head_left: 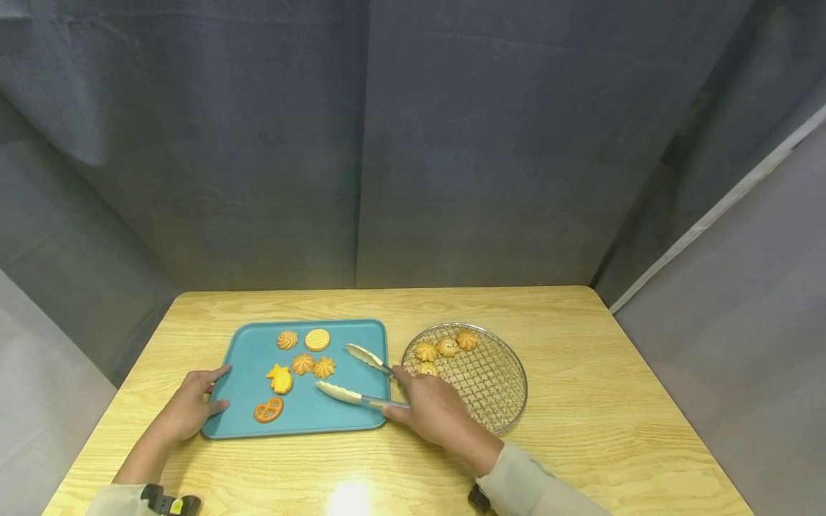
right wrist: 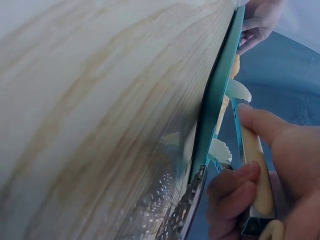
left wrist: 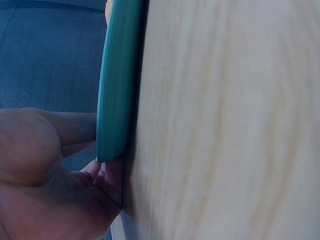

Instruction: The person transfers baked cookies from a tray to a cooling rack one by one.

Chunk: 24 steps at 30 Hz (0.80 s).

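My left hand [head_left: 186, 407] holds the left edge of a blue-green tray [head_left: 226, 423]; in the left wrist view its thumb lies over the rim [left wrist: 112, 100] and fingers reach beneath. Tongs [head_left: 385, 403] with pale scalloped tips are gripped in my right hand [head_left: 435, 407], their arms spread over the tray's right part. No cookie is between the tips. On the tray lie a swirl cookie [head_left: 287, 340], a round cracker [head_left: 317, 340], two flower-shaped cookies [head_left: 325, 368], a yellow fish-like piece [head_left: 280, 379] and a pretzel [head_left: 268, 410].
A round wire-mesh rack [head_left: 493, 380] stands right of the tray, partly under my right hand and forearm. Several cookies [head_left: 447, 347] sit at its far left side. Wooden table [head_left: 581, 401] surrounds both; grey curtains [head_left: 452, 179] hang behind and at the sides.
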Each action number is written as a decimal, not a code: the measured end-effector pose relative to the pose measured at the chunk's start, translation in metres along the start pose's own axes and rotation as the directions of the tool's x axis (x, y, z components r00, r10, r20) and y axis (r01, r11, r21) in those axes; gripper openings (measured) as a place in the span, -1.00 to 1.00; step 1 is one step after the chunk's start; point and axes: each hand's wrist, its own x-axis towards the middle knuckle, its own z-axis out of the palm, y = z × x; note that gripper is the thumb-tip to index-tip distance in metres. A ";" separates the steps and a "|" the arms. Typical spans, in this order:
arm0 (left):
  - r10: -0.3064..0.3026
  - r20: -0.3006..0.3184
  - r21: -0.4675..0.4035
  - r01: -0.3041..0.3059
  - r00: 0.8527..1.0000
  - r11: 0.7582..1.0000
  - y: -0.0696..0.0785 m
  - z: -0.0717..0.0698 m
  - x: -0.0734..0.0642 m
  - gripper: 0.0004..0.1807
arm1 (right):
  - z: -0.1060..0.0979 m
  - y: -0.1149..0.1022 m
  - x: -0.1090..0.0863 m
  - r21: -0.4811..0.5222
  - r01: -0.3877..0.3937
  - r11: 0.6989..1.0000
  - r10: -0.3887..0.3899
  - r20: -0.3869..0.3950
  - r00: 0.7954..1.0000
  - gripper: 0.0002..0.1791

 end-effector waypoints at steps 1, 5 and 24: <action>0.002 -0.002 0.001 -0.002 1.000 1.000 0.000 0.000 0.000 -0.29 | 0.000 -0.001 0.001 0.005 0.001 1.000 -0.001 0.002 1.000 -0.10; 0.004 0.001 0.001 -0.004 1.000 1.000 0.000 -0.001 0.001 -0.29 | 0.001 -0.003 0.004 0.013 0.002 1.000 -0.002 0.001 1.000 -0.13; -0.011 0.013 0.001 0.011 1.000 1.000 -0.002 -0.001 0.002 -0.29 | 0.002 -0.019 0.015 -0.085 0.028 0.996 -0.029 -0.014 0.999 -0.25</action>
